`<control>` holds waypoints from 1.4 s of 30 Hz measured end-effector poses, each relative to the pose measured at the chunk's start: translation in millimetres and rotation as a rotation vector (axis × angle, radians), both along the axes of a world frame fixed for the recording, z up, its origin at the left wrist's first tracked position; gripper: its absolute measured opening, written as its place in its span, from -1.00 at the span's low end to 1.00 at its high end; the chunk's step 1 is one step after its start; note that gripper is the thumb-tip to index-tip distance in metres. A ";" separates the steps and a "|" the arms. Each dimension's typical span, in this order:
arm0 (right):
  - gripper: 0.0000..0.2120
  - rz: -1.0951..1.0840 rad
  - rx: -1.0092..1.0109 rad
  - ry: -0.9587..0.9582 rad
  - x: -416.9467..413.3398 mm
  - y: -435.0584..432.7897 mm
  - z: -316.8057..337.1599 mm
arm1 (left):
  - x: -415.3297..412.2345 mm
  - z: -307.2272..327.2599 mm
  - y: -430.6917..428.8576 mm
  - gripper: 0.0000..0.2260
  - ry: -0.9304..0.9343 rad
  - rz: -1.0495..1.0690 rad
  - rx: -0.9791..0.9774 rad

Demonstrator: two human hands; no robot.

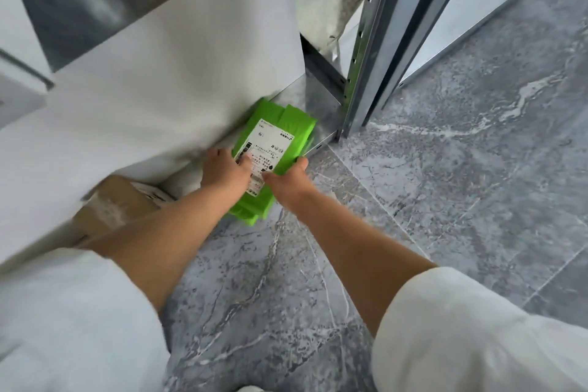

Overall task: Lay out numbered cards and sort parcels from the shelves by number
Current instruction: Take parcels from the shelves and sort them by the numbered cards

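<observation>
A bright green parcel [288, 124] with a white shipping label lies half on the bottom shelf [321, 111] of the metal rack, its near end hanging over the floor. My left hand [222, 169] grips its left edge, thumb on the label. My right hand [288, 180] grips its right edge, thumb along the side. No numbered cards are in view.
A white shelf board [159, 73] overhangs the parcel from the left. A brown cardboard box [114, 204] with a label sits under it beside my left forearm. The grey rack upright [366, 51] stands to the right. Grey marble floor tiles [445, 169] spread right and below.
</observation>
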State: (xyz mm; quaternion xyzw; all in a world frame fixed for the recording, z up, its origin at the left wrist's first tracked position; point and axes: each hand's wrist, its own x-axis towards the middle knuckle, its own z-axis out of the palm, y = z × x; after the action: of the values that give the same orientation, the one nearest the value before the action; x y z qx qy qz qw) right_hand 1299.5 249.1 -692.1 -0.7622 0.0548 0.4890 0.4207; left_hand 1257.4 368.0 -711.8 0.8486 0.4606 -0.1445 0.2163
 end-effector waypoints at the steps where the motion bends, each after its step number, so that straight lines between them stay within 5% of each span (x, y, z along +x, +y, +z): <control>1: -0.40 -0.045 -0.007 0.017 -4.1 -2.0 -1.0 | -2.7 -1.6 -7.9 -0.58 -0.025 0.028 -0.040; 4: -0.25 -0.117 -0.068 0.021 -17.0 -11.9 6.1 | -13.0 4.0 -30.9 -0.71 -0.061 0.082 -0.174; 7: -0.32 -0.138 -0.109 0.063 -29.9 -34.0 30.0 | -27.0 34.7 -50.7 -0.75 -0.087 0.177 -0.275; 12: -0.16 -0.010 -0.166 0.137 -32.6 -78.9 101.9 | -47.8 116.9 -79.6 -0.80 -0.139 0.302 -0.380; 22: -0.22 0.019 -0.179 0.123 -47.7 -167.5 283.6 | -66.5 293.0 -156.2 -0.71 -0.248 0.292 -0.621; 27: -0.20 -0.019 -0.086 0.163 -63.2 -215.7 382.2 | -90.4 369.9 -195.9 -0.85 -0.342 0.370 -0.790; 30: -0.34 -0.086 -0.029 0.143 -68.6 -237.5 436.6 | -94.6 417.1 -219.6 -0.72 -0.446 0.448 -0.841; 34: -0.68 -0.190 0.017 -0.045 -65.2 -269.9 513.6 | -89.5 504.0 -255.1 -0.76 -0.571 0.554 -0.965; 38: -0.62 -0.096 -0.061 -0.269 -64.5 -306.5 597.8 | -99.3 589.4 -291.4 -0.70 -0.678 0.525 -1.010; 42: -0.66 -0.088 0.072 -0.377 -82.0 -331.9 679.7 | -118.0 675.3 -324.4 -0.69 -0.853 0.619 -1.005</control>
State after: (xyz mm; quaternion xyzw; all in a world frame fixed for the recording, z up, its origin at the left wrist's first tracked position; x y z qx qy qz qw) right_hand 1217.5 -82.8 -12.5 -0.8215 -0.0093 0.3206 0.4714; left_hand 1139.4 43.6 -36.5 0.4600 0.4334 0.0727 0.7715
